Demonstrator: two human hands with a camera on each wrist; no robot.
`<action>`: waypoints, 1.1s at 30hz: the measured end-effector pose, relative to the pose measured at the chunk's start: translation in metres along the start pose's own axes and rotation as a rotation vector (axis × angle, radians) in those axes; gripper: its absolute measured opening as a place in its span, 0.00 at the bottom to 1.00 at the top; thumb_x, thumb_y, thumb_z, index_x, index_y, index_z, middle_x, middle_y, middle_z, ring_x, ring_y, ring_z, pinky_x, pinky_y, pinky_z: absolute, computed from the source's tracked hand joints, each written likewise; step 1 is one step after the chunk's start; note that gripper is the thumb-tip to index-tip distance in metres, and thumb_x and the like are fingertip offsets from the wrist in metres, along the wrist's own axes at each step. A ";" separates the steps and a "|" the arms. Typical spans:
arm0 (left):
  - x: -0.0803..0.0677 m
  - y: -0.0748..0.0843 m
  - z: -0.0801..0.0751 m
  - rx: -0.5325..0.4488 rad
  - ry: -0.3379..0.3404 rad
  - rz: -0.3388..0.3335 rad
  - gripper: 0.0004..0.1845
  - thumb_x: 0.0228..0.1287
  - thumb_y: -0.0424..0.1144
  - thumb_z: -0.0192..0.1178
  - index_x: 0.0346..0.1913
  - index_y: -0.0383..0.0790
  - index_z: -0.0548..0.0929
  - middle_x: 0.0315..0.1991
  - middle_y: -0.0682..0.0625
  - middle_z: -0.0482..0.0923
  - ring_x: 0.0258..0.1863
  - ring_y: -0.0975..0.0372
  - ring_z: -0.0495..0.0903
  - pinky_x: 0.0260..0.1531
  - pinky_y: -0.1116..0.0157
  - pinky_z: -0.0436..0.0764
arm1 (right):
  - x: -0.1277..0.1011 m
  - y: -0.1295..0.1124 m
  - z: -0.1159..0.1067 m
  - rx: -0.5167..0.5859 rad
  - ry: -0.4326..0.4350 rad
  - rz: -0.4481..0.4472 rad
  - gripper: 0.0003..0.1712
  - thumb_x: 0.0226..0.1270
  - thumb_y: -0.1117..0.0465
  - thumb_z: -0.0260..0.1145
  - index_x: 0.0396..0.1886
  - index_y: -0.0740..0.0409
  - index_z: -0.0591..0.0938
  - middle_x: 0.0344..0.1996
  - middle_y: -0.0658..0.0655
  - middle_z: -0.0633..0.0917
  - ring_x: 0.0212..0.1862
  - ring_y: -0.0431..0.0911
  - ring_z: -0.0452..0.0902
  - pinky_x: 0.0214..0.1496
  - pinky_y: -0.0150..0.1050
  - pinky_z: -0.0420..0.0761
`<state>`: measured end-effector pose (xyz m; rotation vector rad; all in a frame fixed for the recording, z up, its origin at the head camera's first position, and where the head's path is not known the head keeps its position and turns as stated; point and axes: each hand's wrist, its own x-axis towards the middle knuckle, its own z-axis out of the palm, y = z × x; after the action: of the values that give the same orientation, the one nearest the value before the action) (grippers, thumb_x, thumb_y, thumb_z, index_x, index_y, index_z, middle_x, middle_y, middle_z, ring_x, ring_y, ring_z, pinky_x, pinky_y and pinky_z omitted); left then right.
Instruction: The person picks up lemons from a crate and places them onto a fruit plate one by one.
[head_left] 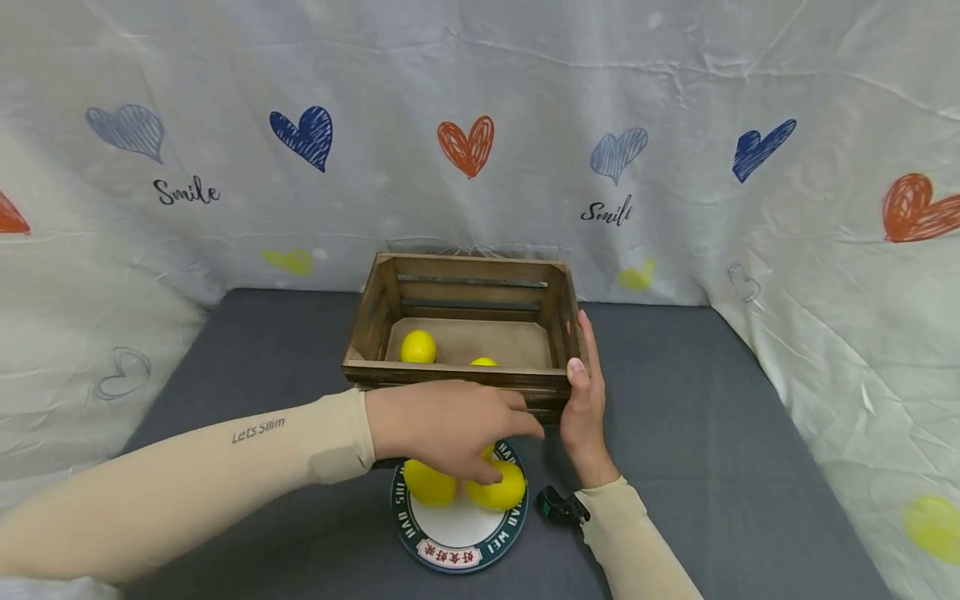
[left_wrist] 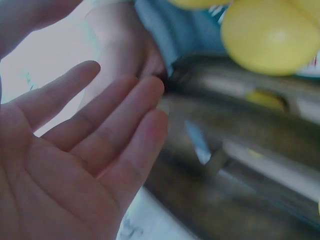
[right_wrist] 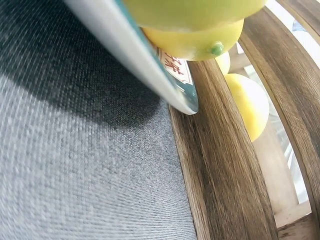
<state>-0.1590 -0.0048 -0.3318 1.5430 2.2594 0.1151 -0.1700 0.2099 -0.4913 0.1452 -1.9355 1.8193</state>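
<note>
Moving lemons from plate [head_left: 459, 546] to wooden crate [head_left: 465, 333] | done: two lemons [head_left: 417, 347] inside crate | left: at least two on plate, just in front of crate | left hand [head_left: 450, 427] over plate, fingers loosely spread, touching front lemon [head_left: 498, 492] | right hand [head_left: 585, 400] flat, fingers straight, pressed against crate's right wall

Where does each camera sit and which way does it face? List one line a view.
Head: above, facing forward and down at the wooden crate, plate, both sleeved arms, left hand, right hand.
Left wrist: beside the palm, facing along open fingers toward crate slats.
Right wrist: low by the grey cloth, facing the crate side; no hand visible.
All three share lemons and crate.
</note>
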 end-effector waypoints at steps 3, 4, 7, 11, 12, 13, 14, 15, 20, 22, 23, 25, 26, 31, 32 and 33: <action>0.000 -0.004 -0.022 -0.062 0.019 -0.010 0.32 0.72 0.49 0.71 0.76 0.49 0.78 0.71 0.53 0.80 0.61 0.62 0.83 0.63 0.61 0.84 | 0.000 0.002 -0.005 0.009 0.019 0.012 0.39 0.76 0.43 0.49 0.87 0.29 0.61 0.87 0.37 0.59 0.88 0.46 0.48 0.84 0.73 0.41; 0.000 -0.007 -0.029 -0.082 0.029 -0.011 0.32 0.72 0.48 0.71 0.76 0.49 0.78 0.71 0.53 0.80 0.61 0.61 0.84 0.64 0.60 0.84 | 0.000 0.002 -0.006 0.007 0.022 0.015 0.39 0.76 0.43 0.48 0.87 0.29 0.60 0.87 0.38 0.59 0.88 0.46 0.48 0.84 0.73 0.41; 0.002 -0.016 -0.047 -0.125 0.060 -0.016 0.31 0.72 0.48 0.72 0.75 0.49 0.79 0.70 0.53 0.82 0.59 0.59 0.86 0.61 0.59 0.86 | 0.001 0.004 -0.008 0.005 0.015 0.020 0.40 0.77 0.43 0.48 0.88 0.30 0.60 0.87 0.37 0.58 0.88 0.46 0.48 0.84 0.73 0.41; 0.009 -0.030 -0.065 -0.135 0.090 -0.049 0.30 0.72 0.48 0.72 0.74 0.49 0.81 0.68 0.54 0.83 0.58 0.61 0.86 0.59 0.61 0.86 | 0.001 0.005 -0.007 0.005 0.009 0.029 0.40 0.77 0.42 0.48 0.88 0.30 0.59 0.86 0.36 0.58 0.88 0.45 0.49 0.84 0.74 0.43; 0.012 -0.035 -0.068 -0.136 0.094 -0.061 0.29 0.72 0.47 0.72 0.74 0.50 0.81 0.68 0.54 0.83 0.60 0.61 0.85 0.60 0.61 0.86 | 0.001 0.005 -0.007 0.004 0.011 0.030 0.40 0.77 0.43 0.48 0.88 0.30 0.60 0.86 0.36 0.58 0.88 0.45 0.49 0.83 0.75 0.43; 0.015 -0.040 -0.070 -0.136 0.095 -0.075 0.29 0.73 0.47 0.71 0.74 0.50 0.81 0.69 0.53 0.83 0.61 0.61 0.85 0.61 0.60 0.86 | 0.001 0.004 -0.006 0.001 0.012 0.029 0.40 0.76 0.43 0.48 0.87 0.30 0.60 0.86 0.36 0.58 0.88 0.46 0.48 0.83 0.75 0.43; 0.017 -0.045 -0.072 -0.134 0.093 -0.092 0.29 0.73 0.47 0.71 0.74 0.50 0.80 0.69 0.53 0.82 0.61 0.60 0.85 0.61 0.60 0.86 | 0.000 0.004 -0.006 -0.003 0.013 0.029 0.40 0.76 0.43 0.48 0.87 0.29 0.60 0.86 0.36 0.59 0.88 0.46 0.48 0.83 0.75 0.44; 0.019 -0.050 -0.073 -0.136 0.092 -0.103 0.29 0.73 0.47 0.71 0.74 0.49 0.80 0.69 0.53 0.83 0.62 0.59 0.85 0.62 0.59 0.86 | 0.000 0.003 -0.005 -0.005 0.013 0.027 0.40 0.76 0.44 0.48 0.87 0.29 0.60 0.86 0.37 0.59 0.88 0.46 0.48 0.82 0.75 0.44; 0.030 -0.077 -0.068 -0.147 0.042 -0.178 0.30 0.72 0.45 0.70 0.75 0.49 0.79 0.70 0.50 0.82 0.62 0.55 0.84 0.64 0.55 0.85 | 0.000 0.001 -0.002 -0.010 0.007 0.015 0.41 0.75 0.45 0.48 0.87 0.29 0.60 0.87 0.38 0.59 0.88 0.45 0.48 0.83 0.73 0.43; 0.036 -0.087 -0.063 -0.155 0.002 -0.211 0.31 0.71 0.42 0.70 0.75 0.49 0.79 0.71 0.48 0.81 0.62 0.53 0.84 0.63 0.55 0.85 | 0.000 0.001 -0.001 -0.010 0.003 0.008 0.41 0.75 0.45 0.48 0.87 0.29 0.60 0.87 0.39 0.59 0.88 0.45 0.48 0.84 0.72 0.43; 0.039 -0.092 -0.059 -0.154 -0.020 -0.223 0.31 0.71 0.41 0.70 0.75 0.49 0.79 0.72 0.47 0.80 0.62 0.53 0.84 0.62 0.55 0.86 | 0.000 0.001 -0.001 -0.012 0.002 0.005 0.40 0.75 0.45 0.48 0.87 0.29 0.60 0.87 0.39 0.59 0.88 0.45 0.48 0.84 0.72 0.43; 0.045 -0.102 -0.052 -0.159 -0.067 -0.238 0.31 0.71 0.37 0.69 0.76 0.48 0.78 0.73 0.44 0.78 0.65 0.51 0.83 0.64 0.54 0.85 | 0.000 0.002 -0.001 -0.015 0.001 0.000 0.40 0.75 0.45 0.48 0.87 0.29 0.60 0.87 0.40 0.59 0.88 0.45 0.49 0.84 0.73 0.43; 0.048 -0.107 -0.047 -0.157 -0.091 -0.240 0.31 0.71 0.35 0.68 0.76 0.48 0.78 0.74 0.43 0.77 0.68 0.50 0.82 0.66 0.53 0.85 | 0.000 0.002 -0.001 -0.016 0.000 -0.003 0.41 0.75 0.44 0.48 0.87 0.30 0.60 0.87 0.41 0.58 0.88 0.46 0.49 0.84 0.73 0.43; 0.062 -0.122 -0.034 -0.139 -0.193 -0.241 0.31 0.74 0.29 0.59 0.78 0.47 0.77 0.78 0.45 0.74 0.78 0.51 0.72 0.75 0.51 0.77 | -0.001 0.003 -0.001 -0.011 -0.002 -0.009 0.41 0.75 0.45 0.48 0.88 0.30 0.59 0.87 0.40 0.58 0.88 0.47 0.48 0.83 0.74 0.43; 0.064 -0.122 -0.033 -0.134 -0.207 -0.238 0.31 0.74 0.28 0.57 0.77 0.48 0.77 0.78 0.47 0.74 0.79 0.51 0.71 0.76 0.51 0.76 | 0.000 0.003 -0.001 -0.009 -0.002 -0.012 0.41 0.75 0.45 0.48 0.88 0.30 0.59 0.87 0.40 0.58 0.88 0.47 0.48 0.83 0.74 0.43; 0.067 -0.123 -0.032 -0.128 -0.219 -0.232 0.31 0.74 0.27 0.55 0.77 0.49 0.77 0.79 0.48 0.74 0.80 0.52 0.71 0.77 0.51 0.74 | 0.000 0.003 -0.002 -0.010 0.000 -0.013 0.41 0.75 0.45 0.48 0.88 0.30 0.59 0.87 0.40 0.58 0.88 0.47 0.47 0.83 0.74 0.43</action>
<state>-0.2993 0.0137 -0.3561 1.1590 2.1911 0.0235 -0.1706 0.2118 -0.4939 0.1544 -1.9387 1.8010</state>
